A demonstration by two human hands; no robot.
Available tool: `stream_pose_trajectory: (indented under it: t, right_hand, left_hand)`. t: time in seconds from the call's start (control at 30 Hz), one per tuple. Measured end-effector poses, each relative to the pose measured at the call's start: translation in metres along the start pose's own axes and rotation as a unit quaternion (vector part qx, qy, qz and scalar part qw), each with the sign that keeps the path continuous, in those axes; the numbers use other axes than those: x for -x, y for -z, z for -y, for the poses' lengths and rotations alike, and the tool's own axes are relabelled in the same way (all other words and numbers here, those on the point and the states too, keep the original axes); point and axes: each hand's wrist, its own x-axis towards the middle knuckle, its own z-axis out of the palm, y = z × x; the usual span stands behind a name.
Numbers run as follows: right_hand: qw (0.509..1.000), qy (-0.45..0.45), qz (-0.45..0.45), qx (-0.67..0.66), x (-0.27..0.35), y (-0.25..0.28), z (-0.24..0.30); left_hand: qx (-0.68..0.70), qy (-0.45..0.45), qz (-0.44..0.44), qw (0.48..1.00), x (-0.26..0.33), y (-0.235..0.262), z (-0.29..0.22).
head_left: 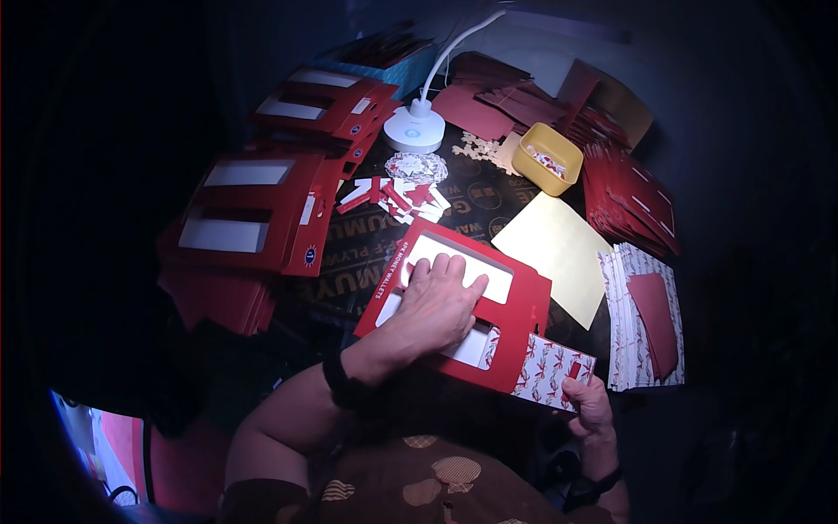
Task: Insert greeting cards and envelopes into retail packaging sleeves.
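Left hand (441, 306) flat on red window card (463, 301); right hand (589, 406) pinching patterned envelope (550, 371). Finished stacks at desk's (367, 253) left edge, blanks right.

- The left hand (441, 301) lies flat, fingers spread, on a red card frame (524, 306) with two cut-out windows, pressing it to the dark table (349, 253).
- The right hand (589, 406) pinches the lower edge of a patterned red-and-white envelope (550, 371), which touches the frame's lower right corner.
- Just right of the frame lies a pale yellow sheet (554, 249); beyond it, a stack of patterned envelopes (624, 323) with a red piece on top.
- A yellow tray (547, 158) holds small bits, perhaps paper scraps; the dim light blurs them.
- A white lamp base (414, 129) stands at the far side.
- Stacks of red window frames (253, 210) lie to the left.
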Motion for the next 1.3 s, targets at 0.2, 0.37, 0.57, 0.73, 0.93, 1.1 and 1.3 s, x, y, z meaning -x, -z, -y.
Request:
stream_pose_trajectory:
  t: [0.2, 0.37, 0.57, 0.73, 0.93, 1.1, 1.3]
  right_hand:
    - [0.998, 0.055, -0.004, 0.039, 0.002, -0.005, -0.002]
    - [0.999, 0.042, 0.011, 0.023, -0.003, -0.001, -0.003]
    - [0.999, 0.034, 0.026, 0.017, -0.005, 0.004, 0.002]
    - [0.997, 0.034, 0.066, -0.015, -0.013, 0.019, -0.011]
    - [0.997, 0.046, 0.048, -0.026, -0.014, 0.014, -0.016]
    - [0.997, 0.042, 0.051, -0.027, -0.012, 0.010, -0.011]
    - [0.998, 0.041, 0.044, 0.006, -0.014, 0.014, -0.008]
  left_hand:
    - [0.006, -0.004, -0.004, 1.000, 0.001, -0.001, 0.001]
    - [0.022, 0.003, -0.040, 0.999, 0.002, -0.005, -0.002]
    - [-0.007, 0.028, -0.008, 1.000, 0.000, 0.001, -0.008]
    - [-0.010, 0.032, -0.007, 0.999, -0.001, 0.001, -0.009]
    - [-0.014, 0.041, 0.005, 0.999, -0.002, 0.003, -0.012]
    - [-0.021, 0.040, 0.000, 0.999, -0.001, 0.003, -0.012]
    - [-0.019, 0.034, -0.012, 0.999, -0.002, 0.000, -0.011]
